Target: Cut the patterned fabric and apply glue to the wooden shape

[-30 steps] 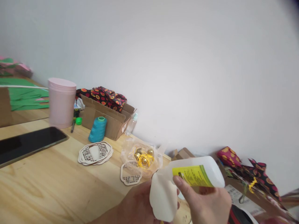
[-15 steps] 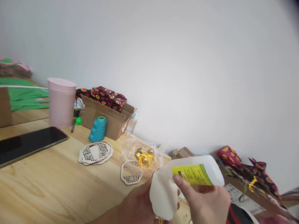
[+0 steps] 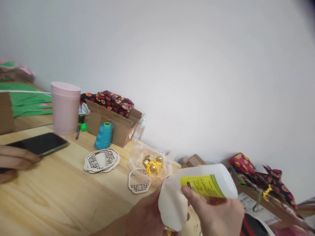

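Observation:
My left hand (image 3: pixel 144 217) is at the bottom edge, fingers closed around a white scalloped flat piece (image 3: pixel 172 206) held upright. A bit of yellow string (image 3: pixel 169 232) hangs below it. My right hand (image 3: pixel 218 213) grips a white plastic bottle (image 3: pixel 216 173) with a yellow-green label (image 3: pixel 201 186). The bottle lies tilted, its end meeting the top of the white piece. Both hands hover over the near right part of the wooden table (image 3: pixel 54 196).
Another person's hand (image 3: pixel 12 160) rests on a black phone (image 3: pixel 43 143) at the left. Also on the table: wooden lattice cutouts (image 3: pixel 102 160) (image 3: pixel 139 182), a bag of gold bells (image 3: pixel 150 164), a teal thread spool (image 3: pixel 103 136), a pink container (image 3: pixel 65 108), and a cardboard box (image 3: pixel 115 126) with patterned fabric.
Another person's hand has come in from the left edge and now covers part of the phone. My hands, the bottle and the white piece have barely moved.

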`<state>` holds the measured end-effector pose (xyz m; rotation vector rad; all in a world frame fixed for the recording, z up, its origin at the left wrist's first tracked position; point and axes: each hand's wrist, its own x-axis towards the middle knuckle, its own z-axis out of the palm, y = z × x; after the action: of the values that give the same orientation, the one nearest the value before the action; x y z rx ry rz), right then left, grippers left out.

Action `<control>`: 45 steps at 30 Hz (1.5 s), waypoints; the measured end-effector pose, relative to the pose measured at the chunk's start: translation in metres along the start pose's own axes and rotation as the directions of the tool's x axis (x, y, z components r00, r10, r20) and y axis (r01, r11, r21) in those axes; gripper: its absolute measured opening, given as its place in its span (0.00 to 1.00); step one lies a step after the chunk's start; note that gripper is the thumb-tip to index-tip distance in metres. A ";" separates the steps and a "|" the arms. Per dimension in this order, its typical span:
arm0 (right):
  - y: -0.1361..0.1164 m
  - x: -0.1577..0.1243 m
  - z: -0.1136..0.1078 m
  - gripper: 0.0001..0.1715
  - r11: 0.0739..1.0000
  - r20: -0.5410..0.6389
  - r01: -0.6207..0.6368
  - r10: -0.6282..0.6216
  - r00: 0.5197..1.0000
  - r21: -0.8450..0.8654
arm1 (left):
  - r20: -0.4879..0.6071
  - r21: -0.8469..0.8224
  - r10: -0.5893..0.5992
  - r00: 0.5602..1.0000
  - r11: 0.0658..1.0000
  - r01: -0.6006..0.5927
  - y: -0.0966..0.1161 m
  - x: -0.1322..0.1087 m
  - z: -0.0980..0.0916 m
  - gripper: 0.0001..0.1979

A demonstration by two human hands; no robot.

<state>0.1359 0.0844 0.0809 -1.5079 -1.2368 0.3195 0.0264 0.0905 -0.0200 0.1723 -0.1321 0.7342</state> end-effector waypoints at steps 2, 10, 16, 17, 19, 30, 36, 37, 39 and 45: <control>0.000 -0.001 0.001 0.21 0.999 -0.017 0.040 -0.040 0.999 0.033 | -0.015 -0.008 -0.016 1.000 1.000 0.016 0.002 -0.001 0.002 0.24; 0.009 0.022 -0.011 0.18 0.891 -0.095 0.017 0.030 0.995 0.453 | 0.029 -0.007 0.036 0.999 0.999 -0.036 0.000 0.001 0.001 0.25; 0.012 0.047 -0.028 0.12 0.556 -0.027 0.035 -0.023 0.999 0.830 | 0.008 0.006 0.121 0.993 0.993 -0.121 0.002 0.000 -0.002 0.26; 0.012 0.048 -0.028 0.12 0.537 -0.008 0.022 -0.028 1.000 0.843 | -0.014 0.007 0.120 0.993 0.993 -0.120 0.003 -0.001 -0.002 0.26; 0.014 0.047 -0.025 0.11 0.526 0.021 -0.008 -0.019 1.000 0.850 | -0.046 -0.002 0.124 0.991 0.992 -0.124 0.006 -0.002 -0.001 0.27; -0.002 0.004 -0.001 0.30 0.918 0.055 0.053 -0.081 0.995 0.393 | -0.014 0.023 0.141 0.990 0.990 -0.141 0.006 -0.002 -0.002 0.26; -0.001 0.003 0.000 0.30 0.944 0.068 0.015 -0.039 0.997 0.328 | -0.015 0.052 0.144 0.989 0.988 -0.143 0.008 -0.002 -0.004 0.23; -0.001 0.003 0.000 0.31 0.945 0.065 0.006 -0.029 0.997 0.328 | -0.018 0.053 0.147 0.989 0.988 -0.146 0.007 -0.002 -0.004 0.22; -0.002 0.003 0.000 0.32 0.939 0.068 -0.004 -0.021 0.998 0.344 | -0.020 0.048 0.150 0.988 0.988 -0.149 0.006 -0.002 -0.003 0.22; -0.004 -0.001 0.000 0.27 0.967 0.092 -0.043 0.021 0.995 0.249 | -0.022 0.011 0.157 0.987 0.988 -0.157 0.005 -0.002 -0.002 0.19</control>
<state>0.1331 0.0835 0.0843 -1.3074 -1.1936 0.5497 0.0222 0.0931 -0.0218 0.1638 -0.1214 0.8934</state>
